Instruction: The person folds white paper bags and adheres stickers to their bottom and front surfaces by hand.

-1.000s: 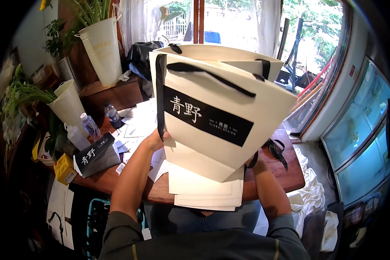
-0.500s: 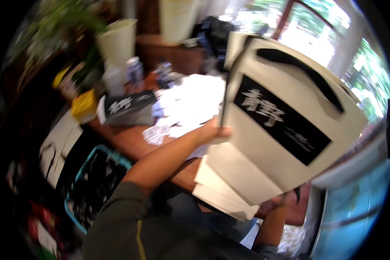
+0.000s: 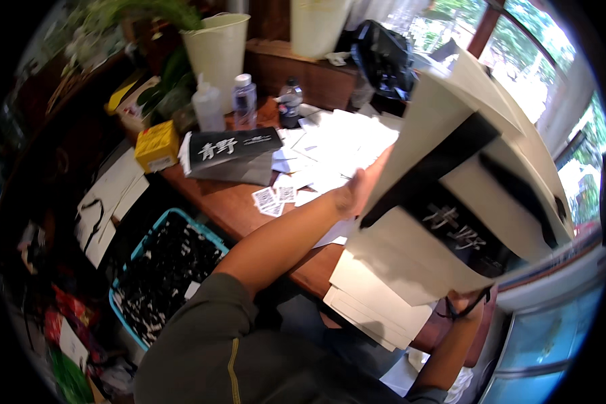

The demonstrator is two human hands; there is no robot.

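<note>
A cream paper bag (image 3: 411, 269), with black ribbon handles and a black printed panel, stands up tilted in front of me at the right. My right hand (image 3: 466, 306) grips its lower edge, a dark band around the wrist. At the bag's left side, my left hand (image 3: 365, 185) has its thumb raised and fingers stretched out along the bag; the fingertips are partly hidden. Beneath the bag, flat cream paper bags (image 3: 374, 310) lie stacked at the table's near edge.
The wooden table (image 3: 225, 209) holds white paper slips (image 3: 343, 141), a black-and-grey packet (image 3: 232, 151), a yellow box (image 3: 157, 147) and bottles (image 3: 245, 101). Below at the left sits a turquoise basket (image 3: 131, 326) of black pieces. More flat cream bags (image 3: 124, 182) lie beside the table.
The paper bag has turned, showing its narrow side and a dark strip across it. My left hand has loosened from the bag's edge. The whole view has shifted somewhat.
</note>
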